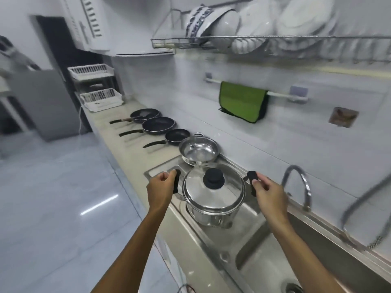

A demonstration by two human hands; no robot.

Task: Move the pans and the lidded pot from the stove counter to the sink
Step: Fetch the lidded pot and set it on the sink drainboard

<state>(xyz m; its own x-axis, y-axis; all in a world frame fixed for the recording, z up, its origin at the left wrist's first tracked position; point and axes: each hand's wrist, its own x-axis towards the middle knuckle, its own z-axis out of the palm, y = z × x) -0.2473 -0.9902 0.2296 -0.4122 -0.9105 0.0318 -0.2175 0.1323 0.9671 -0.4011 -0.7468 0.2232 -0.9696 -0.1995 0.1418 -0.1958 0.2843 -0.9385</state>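
Head view: both hands (pixel 160 186) hold lidded pot (pixel 213 197) above sink (pixel 260 248).

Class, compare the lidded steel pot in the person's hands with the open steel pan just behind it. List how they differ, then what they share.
The lidded pot is closed by a steel lid with a black knob; the open steel pan has no lid and shows its bare inside.
The lidded pot is deep with tall walls; the open steel pan is shallow.
The left hand and right hand grip the pot's black side handles; nobody touches the pan.
Both are shiny steel.
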